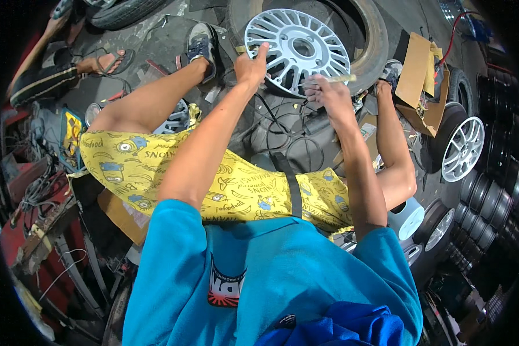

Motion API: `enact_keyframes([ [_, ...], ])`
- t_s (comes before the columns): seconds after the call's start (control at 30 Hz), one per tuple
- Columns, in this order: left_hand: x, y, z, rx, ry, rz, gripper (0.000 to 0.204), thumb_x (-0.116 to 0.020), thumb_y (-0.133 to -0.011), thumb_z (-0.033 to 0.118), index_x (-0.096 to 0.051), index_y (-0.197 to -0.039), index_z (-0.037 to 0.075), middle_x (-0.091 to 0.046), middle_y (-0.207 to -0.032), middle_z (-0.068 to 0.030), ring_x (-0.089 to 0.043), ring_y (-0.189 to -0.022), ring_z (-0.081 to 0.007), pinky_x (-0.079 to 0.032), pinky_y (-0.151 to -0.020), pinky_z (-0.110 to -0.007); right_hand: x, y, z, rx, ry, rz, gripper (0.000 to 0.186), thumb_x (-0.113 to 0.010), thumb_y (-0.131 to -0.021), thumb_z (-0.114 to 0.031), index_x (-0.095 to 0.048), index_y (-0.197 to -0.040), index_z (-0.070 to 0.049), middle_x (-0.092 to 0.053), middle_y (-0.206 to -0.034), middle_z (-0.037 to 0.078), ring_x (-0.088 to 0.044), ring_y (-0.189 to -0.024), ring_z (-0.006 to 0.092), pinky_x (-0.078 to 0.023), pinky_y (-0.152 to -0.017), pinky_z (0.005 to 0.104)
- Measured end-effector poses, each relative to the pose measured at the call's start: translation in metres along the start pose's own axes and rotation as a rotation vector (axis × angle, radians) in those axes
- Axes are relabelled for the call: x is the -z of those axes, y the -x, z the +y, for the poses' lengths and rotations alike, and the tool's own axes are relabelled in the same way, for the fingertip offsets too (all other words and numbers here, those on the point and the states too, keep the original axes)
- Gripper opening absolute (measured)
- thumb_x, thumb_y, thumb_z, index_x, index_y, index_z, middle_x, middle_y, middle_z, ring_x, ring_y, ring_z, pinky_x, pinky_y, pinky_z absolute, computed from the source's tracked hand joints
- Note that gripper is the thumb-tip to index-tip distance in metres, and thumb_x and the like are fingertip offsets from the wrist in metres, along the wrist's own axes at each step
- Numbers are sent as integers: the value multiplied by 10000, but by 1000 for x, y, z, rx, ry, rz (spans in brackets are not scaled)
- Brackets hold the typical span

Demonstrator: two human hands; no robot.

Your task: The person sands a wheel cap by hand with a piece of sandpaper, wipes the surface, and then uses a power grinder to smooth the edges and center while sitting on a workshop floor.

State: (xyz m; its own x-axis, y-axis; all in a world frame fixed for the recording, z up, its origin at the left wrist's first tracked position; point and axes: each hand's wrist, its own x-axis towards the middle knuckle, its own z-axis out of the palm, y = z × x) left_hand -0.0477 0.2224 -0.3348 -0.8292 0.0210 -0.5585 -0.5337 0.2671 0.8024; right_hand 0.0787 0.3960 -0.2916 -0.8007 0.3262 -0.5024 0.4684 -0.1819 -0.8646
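Note:
A silver multi-spoke wheel rim (300, 49) is tilted in front of me, resting over a tyre (375, 52) on the floor. My left hand (252, 69) is closed on the rim's near left edge, with the thumb up over its face. At the rim's near right edge, my right hand (328, 97) is closed around a slim pale stick (345, 78). The stick's other end is partly hidden by the fingers and too small to make out.
Dark cables (277, 124) lie looped on the floor below the rim. An open cardboard box (421, 81) stands at the right, near a white-spoked wheel (463, 149) and stacked dark rims (487, 196). Another person's foot (106, 62) is at the far left.

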Motion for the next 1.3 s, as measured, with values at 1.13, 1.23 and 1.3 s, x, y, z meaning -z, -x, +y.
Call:
enact_keyframes([
  [1.13, -33, 8, -43, -25, 110, 111, 632, -680, -896, 544, -706, -1101, -53, -735, -1043, -240, -703, -1025, -381, -517, -917, -454, -13, 23, -16, 595, 755, -87, 155, -671, -953, -107, -755, -1035, -6, -749, -958, 127, -707, -856, 274, -545, -782, 339],
  [1.23, -34, 11, -40, -18, 91, 121, 637, -682, -891, 549, -708, -1095, -54, -736, -1042, -240, -702, -1029, -382, -518, -913, -449, -15, 21, -16, 776, 772, -179, 105, -679, -935, -70, -748, -975, -1, -742, -980, 141, -695, -875, 325, -545, -787, 354],
  [1.3, -30, 20, -34, -109, 88, 119, 649, -689, -882, 557, -709, -1090, -57, -735, -1042, -242, -703, -1023, -384, -519, -908, -446, -15, 23, -15, 976, 1068, -168, 108, -689, -910, -33, -728, -1007, -7, -729, -974, 157, -684, -869, 350, -542, -772, 362],
])
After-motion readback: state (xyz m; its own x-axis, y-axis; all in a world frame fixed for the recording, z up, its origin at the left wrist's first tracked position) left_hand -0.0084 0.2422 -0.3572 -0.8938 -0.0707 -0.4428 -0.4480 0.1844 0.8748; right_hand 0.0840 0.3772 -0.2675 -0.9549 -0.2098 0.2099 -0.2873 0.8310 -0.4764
